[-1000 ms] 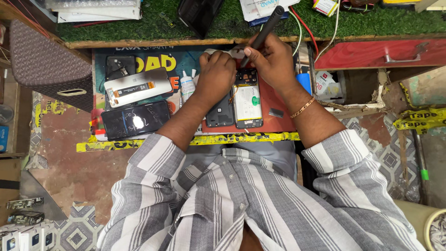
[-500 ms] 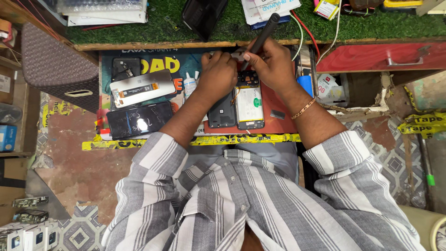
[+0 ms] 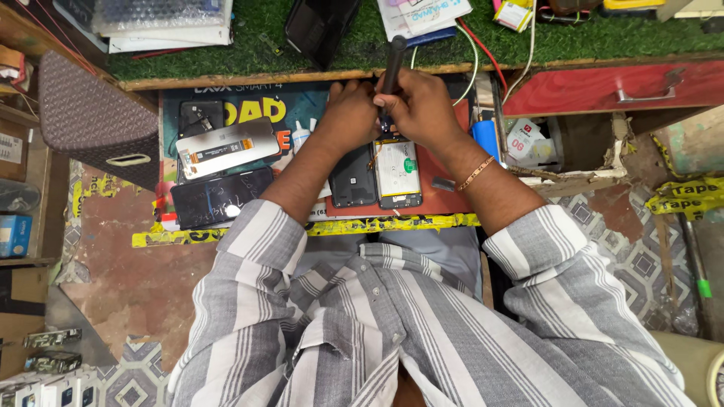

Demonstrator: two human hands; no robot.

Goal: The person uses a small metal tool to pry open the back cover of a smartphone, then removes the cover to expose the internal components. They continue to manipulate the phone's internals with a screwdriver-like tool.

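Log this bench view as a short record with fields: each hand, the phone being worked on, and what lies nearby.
right hand: grip closed on a dark screwdriver, tip down at the open phone's top
left hand: at the open phone's top edge, beside the tool
open phone: back off, battery showing, on red mat
nearby: black back cover to its left; dark screen panel

The black tool (image 3: 394, 64) in the right hand (image 3: 422, 105) now stands more upright.
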